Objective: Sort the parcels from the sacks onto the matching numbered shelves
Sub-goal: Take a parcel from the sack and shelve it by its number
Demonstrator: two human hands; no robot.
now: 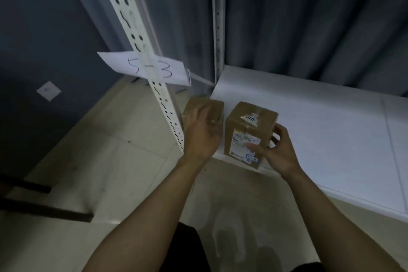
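The tall parcel (248,131) stands upright at the front left corner of the white shelf (320,128), long axis vertical. It is brown card with clear tape over the top and a printed label on the near face. The right hand (276,149) grips it from the right, thumb on the label, fingers curled round the side. Just left, a small parcel (213,106) lies under the left hand (203,131) — blur hides whether it grips. A paper sign (150,67) reads 5-3.
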